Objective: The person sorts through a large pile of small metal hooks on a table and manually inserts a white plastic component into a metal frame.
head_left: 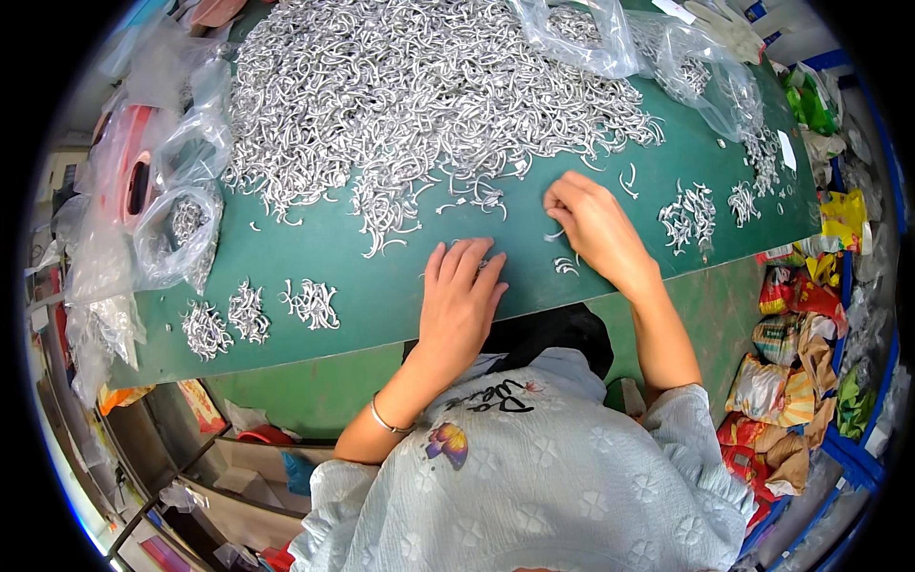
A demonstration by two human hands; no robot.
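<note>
My left hand [457,294] lies palm down at the centre of the frame, fingers loosely spread, on a green table [381,291]; my right hand [593,227], right of centre, curls thumb toward fingers, though whether it grips anything I cannot tell. Curved silvery pieces [381,86] heap across the upper centre, smaller clusters [313,305] flanking left and right.

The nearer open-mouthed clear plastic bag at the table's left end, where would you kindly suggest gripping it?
I'd probably pinch the clear plastic bag by the loose collar around its mouth, coming with the left hand from the right. The mouth is spread into a ring, giving an edge to hold; curved silver pieces show inside, and other plastic wrapping crowds its left side.
</note>
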